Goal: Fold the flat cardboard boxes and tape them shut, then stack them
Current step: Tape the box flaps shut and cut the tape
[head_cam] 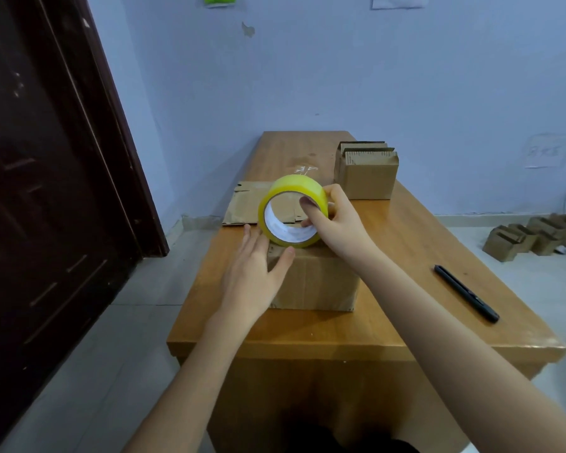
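A folded cardboard box [321,282] stands on the wooden table [406,243] right in front of me. My right hand [337,220] grips a yellow tape roll [291,191], fingers through its core, holding it on edge on the box's top. My left hand [254,273] lies flat with spread fingers against the box's near left top edge, just below the roll. Flat cardboard [245,204] lies behind the box at the table's left edge.
An open-topped box [366,178] holding upright flat cardboard pieces stands at the back right of the table. A black pen [466,292] lies near the right front. More cardboard boxes [533,237] sit on the floor to the right. A dark door [46,178] is at left.
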A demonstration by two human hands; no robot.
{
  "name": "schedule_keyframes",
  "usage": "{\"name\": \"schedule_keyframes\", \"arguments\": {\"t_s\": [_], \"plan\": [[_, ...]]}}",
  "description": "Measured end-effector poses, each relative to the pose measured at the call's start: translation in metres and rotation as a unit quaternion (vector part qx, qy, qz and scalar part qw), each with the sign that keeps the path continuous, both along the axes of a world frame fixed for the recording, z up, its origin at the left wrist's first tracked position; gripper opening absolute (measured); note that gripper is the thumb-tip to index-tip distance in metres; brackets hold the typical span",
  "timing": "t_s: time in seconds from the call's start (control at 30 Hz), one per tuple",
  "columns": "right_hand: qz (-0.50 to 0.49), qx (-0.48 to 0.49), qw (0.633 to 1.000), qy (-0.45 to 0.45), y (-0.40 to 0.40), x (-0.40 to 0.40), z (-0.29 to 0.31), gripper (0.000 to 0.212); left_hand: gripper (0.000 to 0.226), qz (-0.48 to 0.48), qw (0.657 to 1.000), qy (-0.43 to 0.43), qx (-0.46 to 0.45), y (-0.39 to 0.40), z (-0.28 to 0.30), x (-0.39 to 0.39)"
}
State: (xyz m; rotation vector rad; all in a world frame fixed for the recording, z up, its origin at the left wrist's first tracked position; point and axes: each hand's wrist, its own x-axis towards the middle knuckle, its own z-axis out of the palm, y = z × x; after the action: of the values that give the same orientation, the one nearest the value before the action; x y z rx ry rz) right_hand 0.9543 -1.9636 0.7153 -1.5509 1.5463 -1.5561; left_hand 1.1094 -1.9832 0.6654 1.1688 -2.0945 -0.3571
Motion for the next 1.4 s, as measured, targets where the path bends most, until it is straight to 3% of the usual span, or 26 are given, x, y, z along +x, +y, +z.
{"name": "schedule_keyframes", "arguments": {"t_s": [0.3,0.37,0.57,0.93,1.03,1.1,1.17,1.2,1.27,1.4], "plan": [[-0.001,-0.043,0.999,0.024,0.002,0.005,0.001,0.007,0.082,0.064,0.98,-0.151,-0.11,0.002,0.005,0.01],[-0.007,-0.064,0.998,0.015,0.003,0.004,0.0,0.012,0.085,0.07,0.976,-0.173,-0.116,0.003,0.005,0.01],[-0.05,-0.103,0.992,-0.061,0.005,-0.001,-0.003,0.038,0.089,0.07,0.978,-0.169,-0.095,0.006,0.011,0.009],[-0.093,-0.057,0.994,-0.024,0.004,-0.003,-0.002,0.029,0.071,0.014,0.986,-0.134,-0.094,0.013,0.019,0.0],[-0.062,-0.04,0.997,-0.001,0.007,0.001,-0.002,0.026,0.069,0.015,0.979,-0.175,-0.101,0.012,0.012,0.002],[-0.04,-0.001,0.994,0.103,0.011,-0.005,0.001,0.035,0.069,0.03,0.975,-0.185,-0.118,0.009,0.01,0.0],[-0.043,0.051,0.967,0.246,0.014,-0.016,0.008,0.054,0.068,0.027,0.973,-0.198,-0.114,0.009,0.012,-0.001],[-0.047,0.071,0.959,0.269,0.015,-0.022,0.011,0.057,0.069,0.022,0.973,-0.198,-0.117,0.009,0.013,-0.001],[-0.04,0.084,0.966,0.24,0.018,-0.026,0.012,0.046,0.071,0.017,0.973,-0.193,-0.127,0.008,0.013,0.0],[-0.081,-0.002,0.983,0.163,0.017,-0.015,-0.005,0.027,0.07,0.016,0.968,-0.205,-0.141,0.011,0.016,0.002]]}}
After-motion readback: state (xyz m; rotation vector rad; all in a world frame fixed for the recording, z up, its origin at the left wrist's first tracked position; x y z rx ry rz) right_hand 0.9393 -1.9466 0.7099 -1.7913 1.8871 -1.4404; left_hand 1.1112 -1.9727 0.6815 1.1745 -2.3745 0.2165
